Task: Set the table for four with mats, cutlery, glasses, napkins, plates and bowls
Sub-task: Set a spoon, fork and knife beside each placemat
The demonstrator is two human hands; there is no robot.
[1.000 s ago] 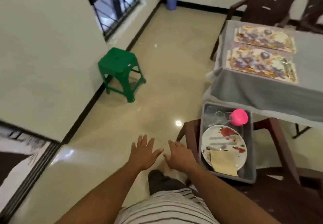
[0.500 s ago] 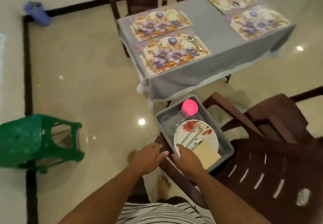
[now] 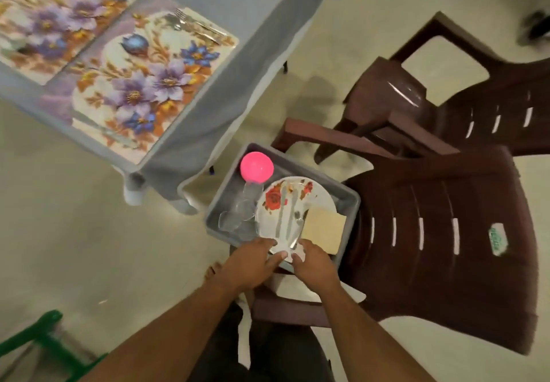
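A grey tub [image 3: 348, 203] rests on a brown chair seat. Inside lie a white plate [image 3: 320, 195] with red flowers, cutlery [image 3: 287, 218] on the plate, clear glasses [image 3: 241, 209], a pink bowl [image 3: 256, 166] and a beige napkin [image 3: 324, 228]. My left hand [image 3: 253, 262] and my right hand [image 3: 312, 262] reach over the tub's near rim, fingertips at the plate's near edge; whether they grip it is unclear. On the grey-clothed table [image 3: 238, 0] lie floral mats [image 3: 143, 84], the nearer one with a fork and spoon [image 3: 196, 25] at its far edge.
Two brown plastic chairs [image 3: 446, 203] stand to the right of the tub, one behind the other. A green stool [image 3: 44, 343] pokes in at the lower left. Pale tiled floor [image 3: 74, 232] lies between the table and me.
The view has swung from the floor and green stool toward the tub, closer in. Both hands have moved forward from beside the tub to the plate's near edge.
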